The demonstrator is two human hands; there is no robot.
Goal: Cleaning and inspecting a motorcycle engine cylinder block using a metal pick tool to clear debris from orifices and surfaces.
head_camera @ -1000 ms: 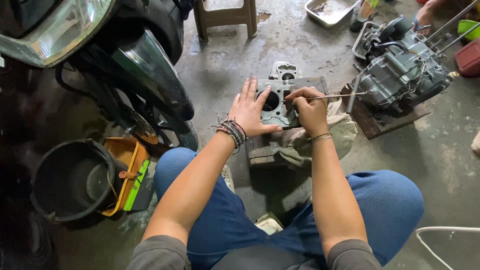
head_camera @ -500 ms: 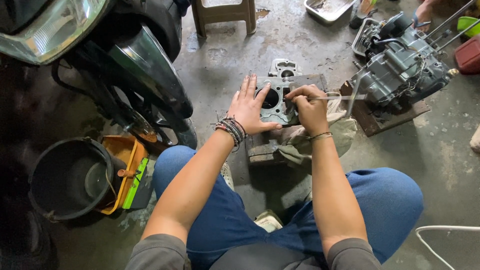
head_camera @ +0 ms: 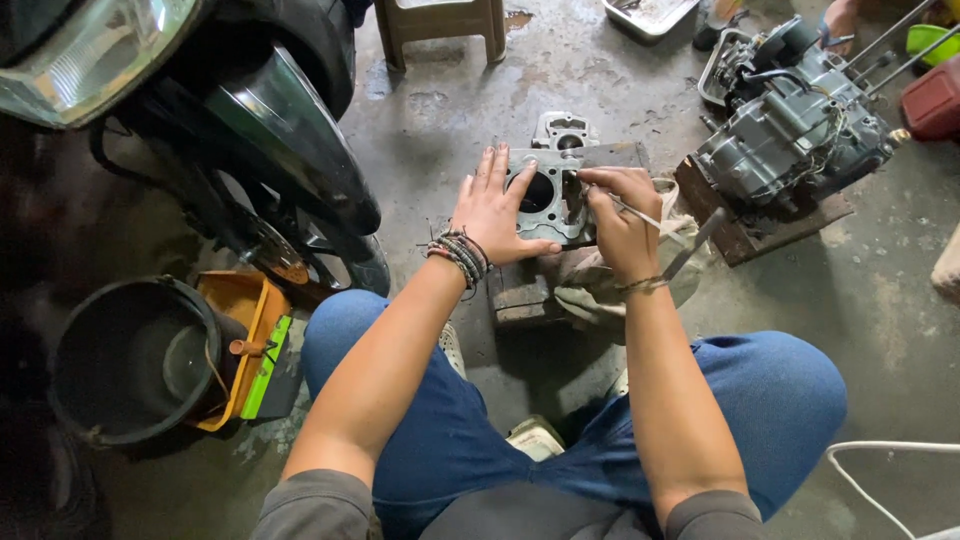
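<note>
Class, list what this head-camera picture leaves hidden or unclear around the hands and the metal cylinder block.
1. Tip of the thin tool: hidden behind the right hand.
2. Cylinder block: near side covered by the left hand.
3. Engine: rods cut off by the top edge.
4. Block's surface marks: too small.

The right hand (head_camera: 622, 218) now sits a little closer to the left hand (head_camera: 495, 212), its thin tool (head_camera: 640, 215) angled nearer the hole in the cylinder block (head_camera: 548, 195).
</note>
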